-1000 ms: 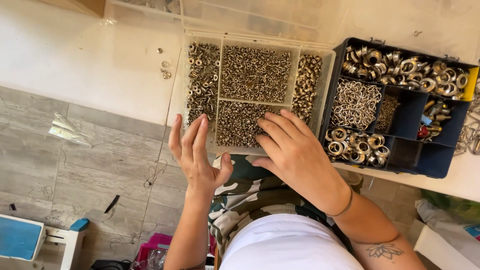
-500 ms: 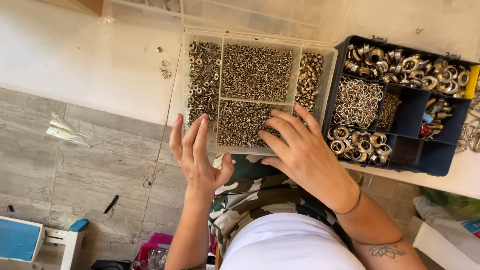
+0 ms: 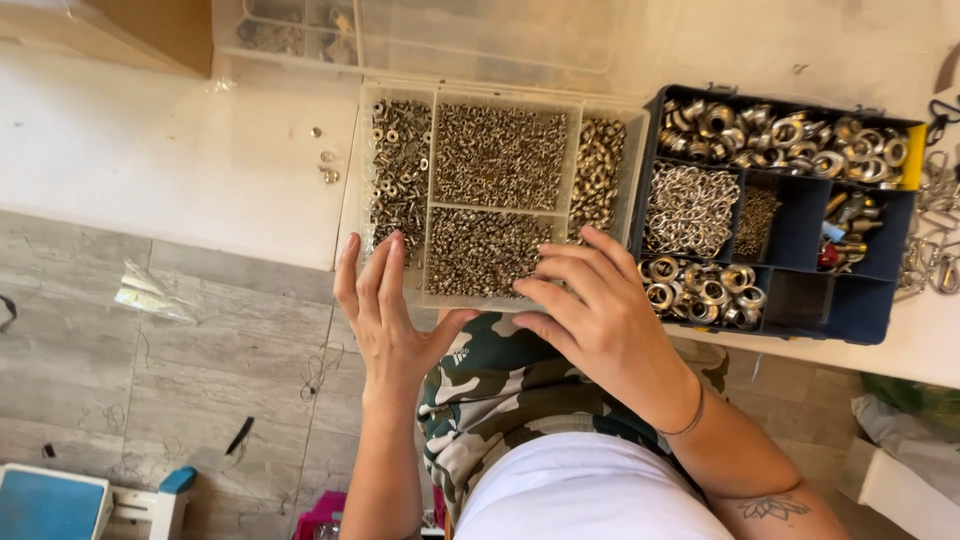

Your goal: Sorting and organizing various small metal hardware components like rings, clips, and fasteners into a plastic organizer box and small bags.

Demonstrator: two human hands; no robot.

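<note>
A clear plastic organizer box (image 3: 352,190) sits at the white table's near edge, its compartments full of small metal rivets and eyelets. My left hand (image 3: 385,315) is flat and spread, fingertips against the box's near left corner. My right hand (image 3: 590,305) rests with curled fingers at the box's near right edge, over the lower middle compartment. I cannot tell whether it pinches a small piece. A dark blue organizer (image 3: 860,305) with metal rings, chain and clasps stands to the right.
A few loose eyelets (image 3: 325,165) lie on the white table (image 3: 170,160) left of the box. A clear lidded case (image 3: 420,30) and a cardboard box (image 3: 150,30) stand at the back. Below are grey floor tiles (image 3: 120,350) and a blue stool (image 3: 50,505).
My right hand has slid slightly right along the box's near edge. The left hand stays at the left corner.
</note>
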